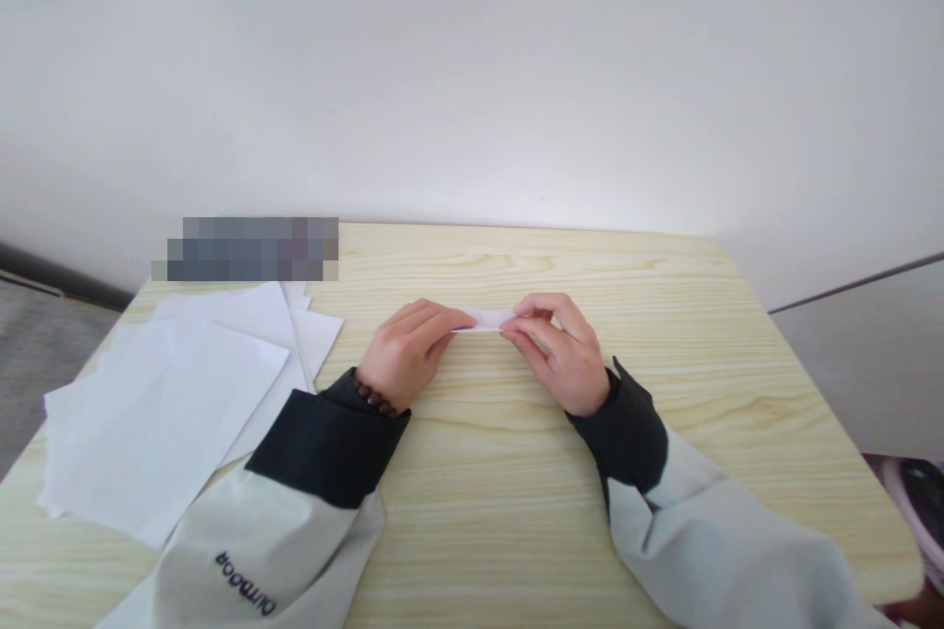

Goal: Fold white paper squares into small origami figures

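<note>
A small piece of white folded paper (487, 320) spans the gap between my two hands, a little above or on the wooden table. My left hand (410, 351) pinches its left end, thumb below and fingers over the top. At the other end, my right hand (559, 346) grips the paper between thumb and fingertips. The fingers cover both ends, so only the middle strip shows. A dark bead bracelet (376, 399) circles my left wrist.
Loose white paper sheets (162, 413) lie in an overlapping pile on the left of the light wooden table (501, 511). Behind them is a blurred-out dark item (251, 251). A white wall (472, 69) rises along the table's back edge.
</note>
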Motion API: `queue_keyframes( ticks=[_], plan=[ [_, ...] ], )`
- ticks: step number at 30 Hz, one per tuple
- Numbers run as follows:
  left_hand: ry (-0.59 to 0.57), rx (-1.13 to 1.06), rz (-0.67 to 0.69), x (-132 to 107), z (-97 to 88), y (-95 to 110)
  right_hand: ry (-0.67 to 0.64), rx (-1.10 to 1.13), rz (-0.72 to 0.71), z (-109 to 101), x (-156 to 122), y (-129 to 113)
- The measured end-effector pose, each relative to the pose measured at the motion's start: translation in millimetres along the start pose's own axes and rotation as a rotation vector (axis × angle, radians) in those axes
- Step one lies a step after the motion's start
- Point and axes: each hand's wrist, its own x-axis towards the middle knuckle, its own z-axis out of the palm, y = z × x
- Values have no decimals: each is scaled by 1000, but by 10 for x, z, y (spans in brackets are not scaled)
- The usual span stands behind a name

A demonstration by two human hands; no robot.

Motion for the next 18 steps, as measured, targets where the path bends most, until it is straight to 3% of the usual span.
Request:
queue_keyframes(
  ticks=[6,18],
  plan=[
    [6,2,28,6,-7,-4,71,3,51,-9,9,-4],
    [35,-30,35,13,-27,13,-10,-21,-28,-29,35,-14]
  ],
)
